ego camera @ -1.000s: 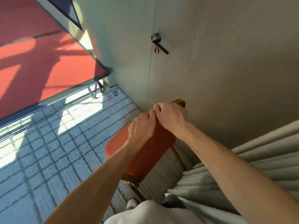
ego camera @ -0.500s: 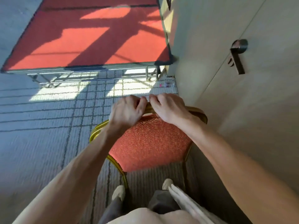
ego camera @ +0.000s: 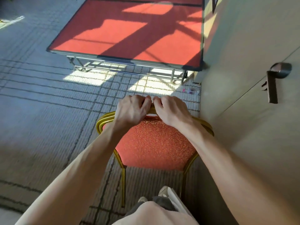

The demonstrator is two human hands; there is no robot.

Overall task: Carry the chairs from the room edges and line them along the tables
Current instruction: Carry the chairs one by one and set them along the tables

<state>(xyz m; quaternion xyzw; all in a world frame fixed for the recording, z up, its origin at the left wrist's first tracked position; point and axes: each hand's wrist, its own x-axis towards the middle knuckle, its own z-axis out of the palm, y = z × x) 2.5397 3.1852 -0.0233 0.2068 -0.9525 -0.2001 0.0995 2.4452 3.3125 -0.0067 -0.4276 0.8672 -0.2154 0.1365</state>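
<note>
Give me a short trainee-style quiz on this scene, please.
1. True or false: the left hand and right hand both grip the gold top rail of the chair.
2. The chair's padding is: A blue, B orange-red, C green.
3. Fill in: as the person sees it, the door handle is to the chair's ____.
Key: 1 true; 2 B; 3 right.
</note>
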